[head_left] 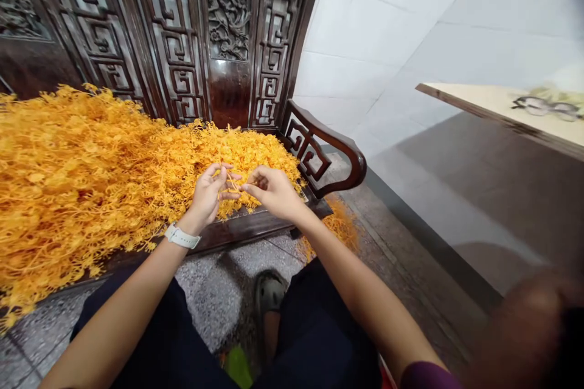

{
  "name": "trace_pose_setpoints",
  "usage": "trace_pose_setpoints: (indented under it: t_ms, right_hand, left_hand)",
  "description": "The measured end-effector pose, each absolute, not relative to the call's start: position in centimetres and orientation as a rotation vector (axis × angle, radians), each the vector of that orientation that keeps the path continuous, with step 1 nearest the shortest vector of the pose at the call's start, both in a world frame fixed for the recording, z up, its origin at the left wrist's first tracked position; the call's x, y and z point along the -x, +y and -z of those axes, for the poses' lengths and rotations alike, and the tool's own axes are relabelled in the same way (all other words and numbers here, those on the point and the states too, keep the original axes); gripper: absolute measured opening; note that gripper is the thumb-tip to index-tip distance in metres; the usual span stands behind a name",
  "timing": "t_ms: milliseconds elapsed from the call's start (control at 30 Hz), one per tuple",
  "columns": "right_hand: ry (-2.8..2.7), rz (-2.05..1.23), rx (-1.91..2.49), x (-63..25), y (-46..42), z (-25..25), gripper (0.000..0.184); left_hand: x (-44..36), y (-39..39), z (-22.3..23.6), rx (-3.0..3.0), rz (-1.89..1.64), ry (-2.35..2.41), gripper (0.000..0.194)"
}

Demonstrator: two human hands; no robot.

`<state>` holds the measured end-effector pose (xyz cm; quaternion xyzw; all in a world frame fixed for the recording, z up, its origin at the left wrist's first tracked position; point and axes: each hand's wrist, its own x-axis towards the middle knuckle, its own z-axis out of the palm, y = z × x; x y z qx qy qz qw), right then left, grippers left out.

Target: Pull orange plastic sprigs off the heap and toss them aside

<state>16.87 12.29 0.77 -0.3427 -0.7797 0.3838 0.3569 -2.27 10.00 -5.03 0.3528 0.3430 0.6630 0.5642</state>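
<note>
Right over the front edge of the dark carved wooden bench (241, 228), both hands are working close together! The left hand (207, 194), with a white watch strap (181, 236) on its wrist, pinches a thin orange sprig (232, 185) in a narrow grip between thumb and fingertips. The right hand (274, 193) comes in from the other side, its grip just as narrow, with its thumb and forefinger closed on the far end of that same sprig.

Just beneath them, a huge heap of bright orange feathery sprigs (77, 164) covers the bench seat from the left side to near the curved armrest (319, 146), and spills over the front edge. More loose orange sprigs (340, 225) lie on the speckled stone floor past the bench's right end. Off to the right, a pair of dark-rimmed glasses (545, 107) sits on a pale wooden tabletop (479, 103), well apart from the hands.
</note>
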Motion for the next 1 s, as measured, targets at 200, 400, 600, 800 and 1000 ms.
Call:
trace_pose_setpoints:
  t_ms: [200, 400, 600, 800, 1000]
  right_hand:
    - [-1.486, -1.173, 0.835, -18.5, 14.3, 2.7, 0.029]
    - [-1.231, -1.075, 0.912, -22.2, 15.8, 3.1, 0.027]
    - [-1.153, -0.953, 0.896, -25.7, 17.5, 3.4, 0.030]
    - [-1.188, -0.819, 0.904, -28.5, 19.3, 4.4, 0.033]
    - [-1.216, -0.776, 0.953, -28.5, 19.3, 4.3, 0.026]
  left_hand:
    - [3.7, 8.7, 8.4, -0.931, -1.285, 0.981, 0.030]
    - [3.0, 8.0, 8.3, -1.249, -1.045, 1.068, 0.016]
    - [2.3, 8.4, 9.7, -1.578, -1.049, 1.260, 0.036]
    - [1.7, 8.6, 9.2, -1.613, -1.130, 1.353, 0.039]
    - [1.8, 8.9, 8.4, -1.245, -1.386, 1.241, 0.030]
